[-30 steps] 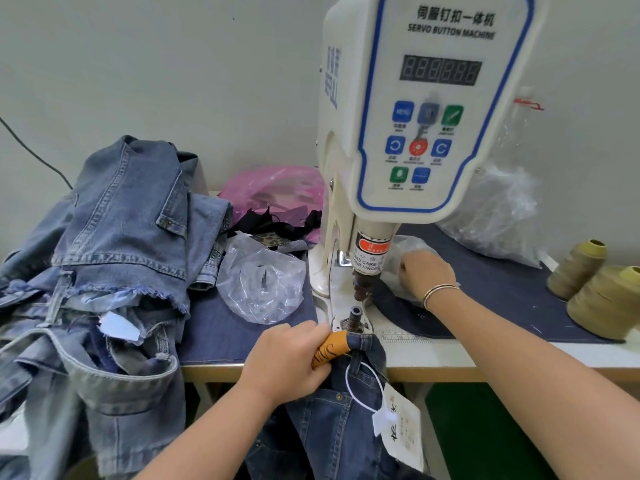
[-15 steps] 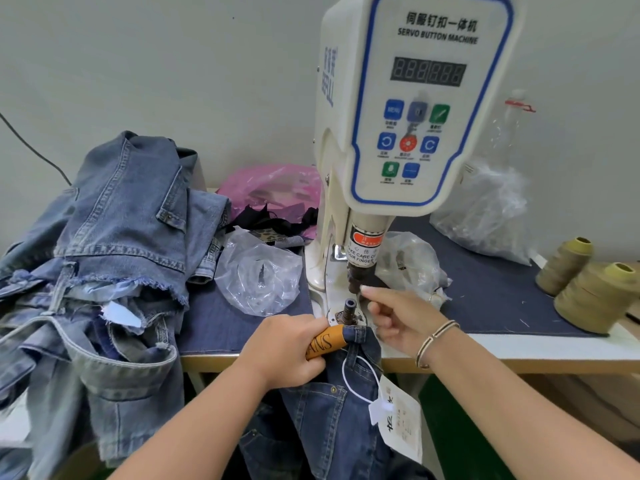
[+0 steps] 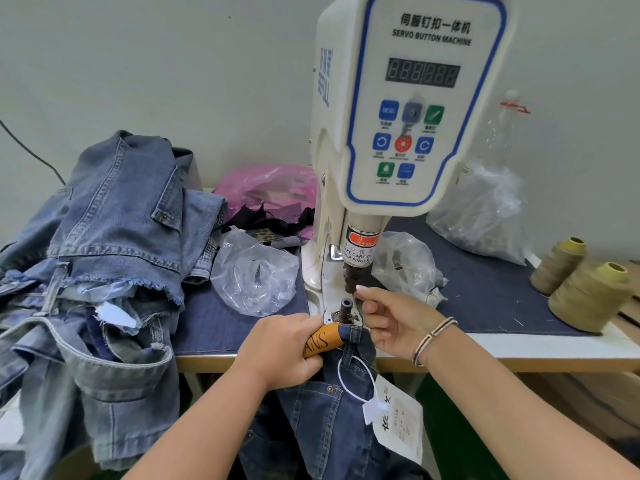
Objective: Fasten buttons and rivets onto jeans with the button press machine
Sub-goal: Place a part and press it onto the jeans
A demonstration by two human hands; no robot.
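Note:
The white servo button machine (image 3: 408,116) stands at the middle of the table. Its upper punch (image 3: 350,277) hangs over the lower die post (image 3: 345,306). Dark blue jeans (image 3: 322,420) hang off the table's front edge, and a white hang tag (image 3: 398,424) dangles from them. My left hand (image 3: 280,348) grips their waistband at the orange patch label (image 3: 320,342), just in front of the die post. My right hand (image 3: 391,320) is to the right of the post. Its thumb and forefinger pinch a small fastener piece at the punch tip, mostly hidden by the fingertips.
A pile of light blue jeans (image 3: 104,254) fills the left of the table. Near the machine are a clear plastic bag (image 3: 256,275), a pink bag (image 3: 270,188) and another clear bag (image 3: 405,265). A large bag (image 3: 481,216) and two thread cones (image 3: 588,296) are at the right.
My right hand came out of the clear bag behind the machine and moved forward and left to the punch tip. My left hand kept its grip on the waistband.

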